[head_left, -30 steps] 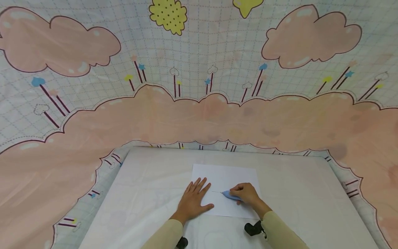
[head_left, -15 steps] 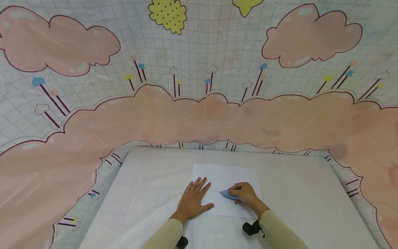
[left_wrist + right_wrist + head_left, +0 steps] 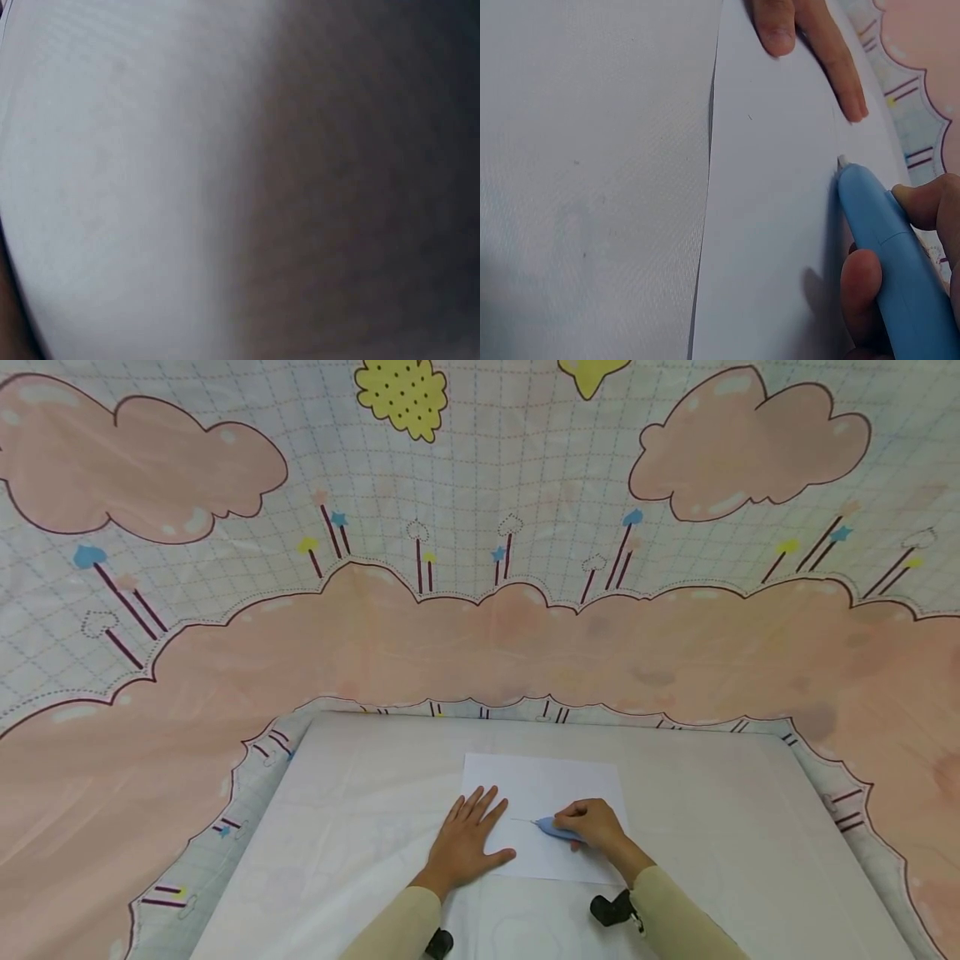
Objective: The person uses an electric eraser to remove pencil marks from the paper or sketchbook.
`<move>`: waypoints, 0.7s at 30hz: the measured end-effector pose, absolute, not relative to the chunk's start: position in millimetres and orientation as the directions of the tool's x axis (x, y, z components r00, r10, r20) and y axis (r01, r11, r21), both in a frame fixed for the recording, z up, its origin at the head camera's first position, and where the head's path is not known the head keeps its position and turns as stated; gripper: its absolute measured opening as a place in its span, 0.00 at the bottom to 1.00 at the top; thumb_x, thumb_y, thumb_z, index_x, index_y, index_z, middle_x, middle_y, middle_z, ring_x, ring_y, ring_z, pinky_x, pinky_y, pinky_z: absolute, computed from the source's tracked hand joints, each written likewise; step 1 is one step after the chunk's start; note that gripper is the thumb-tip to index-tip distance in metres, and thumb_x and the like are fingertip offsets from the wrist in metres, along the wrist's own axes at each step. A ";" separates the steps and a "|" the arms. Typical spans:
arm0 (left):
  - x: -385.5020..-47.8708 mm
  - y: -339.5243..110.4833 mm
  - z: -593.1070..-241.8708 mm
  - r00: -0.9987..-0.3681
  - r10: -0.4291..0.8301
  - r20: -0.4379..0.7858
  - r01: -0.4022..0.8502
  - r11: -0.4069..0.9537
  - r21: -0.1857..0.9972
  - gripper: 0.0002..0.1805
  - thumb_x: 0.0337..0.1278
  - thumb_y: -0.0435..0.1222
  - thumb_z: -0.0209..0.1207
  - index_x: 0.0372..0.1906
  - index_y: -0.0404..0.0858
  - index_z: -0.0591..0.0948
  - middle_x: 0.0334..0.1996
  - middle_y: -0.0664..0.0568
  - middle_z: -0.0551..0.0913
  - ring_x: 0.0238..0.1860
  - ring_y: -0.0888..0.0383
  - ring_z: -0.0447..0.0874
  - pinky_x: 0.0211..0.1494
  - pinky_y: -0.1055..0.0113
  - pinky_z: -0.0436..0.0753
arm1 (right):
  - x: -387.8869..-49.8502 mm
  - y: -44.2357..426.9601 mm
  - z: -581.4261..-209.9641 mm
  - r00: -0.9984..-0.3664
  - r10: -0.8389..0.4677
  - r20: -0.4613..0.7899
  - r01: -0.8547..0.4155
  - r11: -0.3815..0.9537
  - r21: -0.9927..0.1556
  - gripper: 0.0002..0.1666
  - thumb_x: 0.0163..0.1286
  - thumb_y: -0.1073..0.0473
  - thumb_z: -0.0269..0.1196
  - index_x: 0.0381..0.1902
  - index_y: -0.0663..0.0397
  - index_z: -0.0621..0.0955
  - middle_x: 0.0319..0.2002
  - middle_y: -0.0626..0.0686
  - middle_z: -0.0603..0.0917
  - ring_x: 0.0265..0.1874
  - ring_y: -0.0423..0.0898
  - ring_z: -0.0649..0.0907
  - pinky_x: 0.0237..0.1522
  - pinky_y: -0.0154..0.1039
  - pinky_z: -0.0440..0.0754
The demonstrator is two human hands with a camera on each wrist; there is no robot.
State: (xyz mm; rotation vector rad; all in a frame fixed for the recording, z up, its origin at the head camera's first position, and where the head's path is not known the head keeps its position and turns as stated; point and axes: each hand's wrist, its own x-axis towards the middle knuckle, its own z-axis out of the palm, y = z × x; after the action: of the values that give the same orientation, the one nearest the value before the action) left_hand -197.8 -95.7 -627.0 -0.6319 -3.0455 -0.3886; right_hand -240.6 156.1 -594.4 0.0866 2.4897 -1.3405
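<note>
In the head view we see a white sheet of paper (image 3: pixel 555 777) on the pale table (image 3: pixel 360 793), below the centre of the frame. A faint line (image 3: pixel 519 820) runs across part of the sheet, from near the left hand (image 3: pixel 463 845) to the tip of a blue pen-shaped tool (image 3: pixel 557 829). We judge the work to be under way rather than finished, since the tip sits at the line's end; whether the line is being made or rubbed out, and so how much is left, we cannot tell. The left hand lies flat over the sheet's left edge, fingers straight and fanned, thumb towards the right. The right hand (image 3: pixel 596 825) reaches in from the lower right, fingers curled and pinching the tool.

In the left wrist view we get only a blurred pale area at left and a dark one at right; no fingers can be made out.

In the right wrist view the tool slants up from the lower right, clasped between thumb and fingers, its white tip (image 3: pixel 844 160) at or just above the paper.
</note>
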 end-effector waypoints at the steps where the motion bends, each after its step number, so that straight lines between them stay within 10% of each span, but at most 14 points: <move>1: -197.9 -95.8 -627.0 -0.917 0.393 0.064 0.396 0.887 0.237 0.46 0.60 0.70 0.46 0.77 0.52 0.58 0.79 0.54 0.49 0.79 0.51 0.44 0.79 0.48 0.49 | -240.7 157.2 -594.2 -0.950 -0.093 -0.299 0.199 0.558 -0.806 0.06 0.58 0.58 0.73 0.31 0.54 0.88 0.21 0.46 0.84 0.12 0.40 0.77 0.31 0.34 0.73; 21: -197.7 -96.6 -628.8 -0.912 0.398 0.093 0.409 0.881 0.236 0.46 0.60 0.71 0.44 0.77 0.50 0.59 0.79 0.53 0.51 0.79 0.50 0.46 0.78 0.47 0.51 | -240.4 172.1 -591.1 -0.945 -0.132 -0.300 0.183 0.545 -0.818 0.06 0.59 0.60 0.71 0.32 0.56 0.87 0.22 0.47 0.84 0.13 0.41 0.78 0.30 0.35 0.75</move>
State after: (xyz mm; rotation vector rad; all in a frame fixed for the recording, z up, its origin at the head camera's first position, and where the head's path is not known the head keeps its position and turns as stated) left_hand -197.7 -96.6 -628.8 -0.6454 -3.0062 -0.3919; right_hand -240.4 172.1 -591.1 0.0424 2.4588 -1.3586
